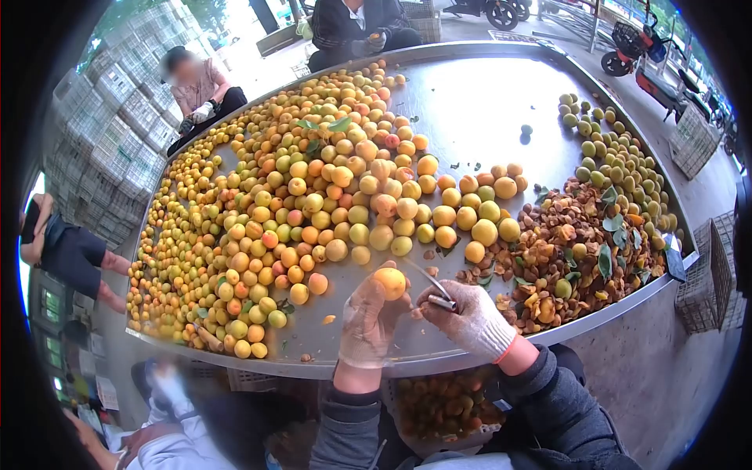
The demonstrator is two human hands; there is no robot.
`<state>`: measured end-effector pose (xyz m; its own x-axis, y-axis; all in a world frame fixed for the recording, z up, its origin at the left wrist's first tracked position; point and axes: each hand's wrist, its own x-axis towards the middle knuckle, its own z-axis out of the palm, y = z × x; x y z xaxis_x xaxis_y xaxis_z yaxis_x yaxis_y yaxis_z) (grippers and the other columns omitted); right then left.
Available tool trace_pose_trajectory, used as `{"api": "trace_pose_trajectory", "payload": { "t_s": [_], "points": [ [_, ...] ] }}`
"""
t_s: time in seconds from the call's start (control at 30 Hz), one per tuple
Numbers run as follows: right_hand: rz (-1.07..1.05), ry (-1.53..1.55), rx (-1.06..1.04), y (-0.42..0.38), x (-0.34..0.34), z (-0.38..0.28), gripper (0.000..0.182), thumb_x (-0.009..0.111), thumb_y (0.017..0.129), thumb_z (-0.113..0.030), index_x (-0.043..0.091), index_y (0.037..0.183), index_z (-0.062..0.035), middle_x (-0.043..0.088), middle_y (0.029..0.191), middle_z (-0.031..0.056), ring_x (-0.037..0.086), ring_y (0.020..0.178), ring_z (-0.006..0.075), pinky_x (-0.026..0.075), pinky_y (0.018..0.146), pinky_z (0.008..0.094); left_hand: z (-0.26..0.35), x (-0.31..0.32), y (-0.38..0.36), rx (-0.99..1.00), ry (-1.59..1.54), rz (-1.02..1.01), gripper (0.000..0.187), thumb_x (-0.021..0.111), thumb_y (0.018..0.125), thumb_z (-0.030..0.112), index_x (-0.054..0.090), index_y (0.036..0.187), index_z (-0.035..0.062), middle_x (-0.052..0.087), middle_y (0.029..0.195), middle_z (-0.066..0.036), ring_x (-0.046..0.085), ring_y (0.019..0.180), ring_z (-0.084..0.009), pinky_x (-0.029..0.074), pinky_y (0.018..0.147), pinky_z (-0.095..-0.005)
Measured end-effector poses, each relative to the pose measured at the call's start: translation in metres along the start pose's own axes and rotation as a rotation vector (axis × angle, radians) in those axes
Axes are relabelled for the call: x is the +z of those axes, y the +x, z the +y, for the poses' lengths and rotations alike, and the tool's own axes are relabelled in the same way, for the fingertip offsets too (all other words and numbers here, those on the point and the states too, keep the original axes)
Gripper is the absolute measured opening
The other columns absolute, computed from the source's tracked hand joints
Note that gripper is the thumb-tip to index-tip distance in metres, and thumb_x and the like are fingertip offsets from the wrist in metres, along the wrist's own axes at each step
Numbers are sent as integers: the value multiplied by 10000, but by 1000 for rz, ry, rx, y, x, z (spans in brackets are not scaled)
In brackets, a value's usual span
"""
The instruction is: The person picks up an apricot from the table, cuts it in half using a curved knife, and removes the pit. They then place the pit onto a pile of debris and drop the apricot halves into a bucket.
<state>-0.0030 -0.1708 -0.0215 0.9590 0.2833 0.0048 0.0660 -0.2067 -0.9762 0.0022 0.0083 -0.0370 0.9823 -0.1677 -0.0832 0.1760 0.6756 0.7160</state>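
My left hand (365, 333), in a whitish work glove, is closed around a yellow-orange apricot (389, 283) just above the table's near edge. To the right, my gloved right hand (475, 319) grips a small knife (430, 277). Its thin blade points up and left toward the apricot, with the tip a short way from the fruit. Past both hands spreads a large heap of yellow, orange and greenish apricots (337, 176) on the metal table (462, 98). Close by my right hand lies a pile of brownish fruit scraps (560, 254) mixed with green leaves.
Greener fruit (619, 160) lines the table's right edge, with a dark flat object (674, 262) near the corner. Below my arms are fruit pieces (446, 399) in a crate. Plastic crates (705, 278) stand at right. People sit around the table, including one person (360, 31) opposite.
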Motion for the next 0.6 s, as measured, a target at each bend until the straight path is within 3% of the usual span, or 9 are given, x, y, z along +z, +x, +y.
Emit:
{"api": "trace_pose_trajectory", "payload": {
  "t_s": [0.13,0.27,0.33,0.43,0.57,0.6],
  "points": [
    [-104,-126,22,-6,1,-7,141,629,873,-119,654,990,-44,646,764,59,593,678,114,497,651,277,1,4,-1,66,89,22,550,616,914,390,506,1263,-21,595,978,-92,585,846,-168,505,767,-290],
    [-81,-158,3,-7,4,-9,153,633,861,-116,656,999,-53,654,770,80,617,676,142,505,653,286,-1,3,-2,75,87,16,626,657,867,454,512,1244,-24,591,966,-77,583,844,-164,495,785,-287],
    [-78,-197,-28,-6,4,-10,158,629,854,-101,658,1004,-61,662,785,94,630,677,168,510,657,299,-3,2,-2,55,36,12,713,792,751,421,532,1224,-45,613,998,-61,623,857,-138,511,815,-251],
    [-81,-213,-20,-7,3,-11,156,621,853,-89,661,1001,-64,661,785,101,636,679,174,511,662,299,-3,6,-3,44,59,40,741,812,720,440,546,1217,-41,622,983,-50,620,857,-133,501,812,-249],
    [-85,-218,10,-7,4,-8,152,615,855,-84,663,998,-64,663,788,101,641,688,173,512,666,298,-5,7,-3,92,158,32,641,712,823,451,530,1212,-24,604,960,-68,597,842,-152,497,777,-261],
    [-69,-212,-15,-7,5,-6,140,619,851,-120,660,979,-79,648,771,132,629,683,262,501,641,338,-6,8,-3,86,129,47,627,726,816,431,540,1200,-27,614,956,-68,607,834,-152,504,769,-256]
  ]
}}
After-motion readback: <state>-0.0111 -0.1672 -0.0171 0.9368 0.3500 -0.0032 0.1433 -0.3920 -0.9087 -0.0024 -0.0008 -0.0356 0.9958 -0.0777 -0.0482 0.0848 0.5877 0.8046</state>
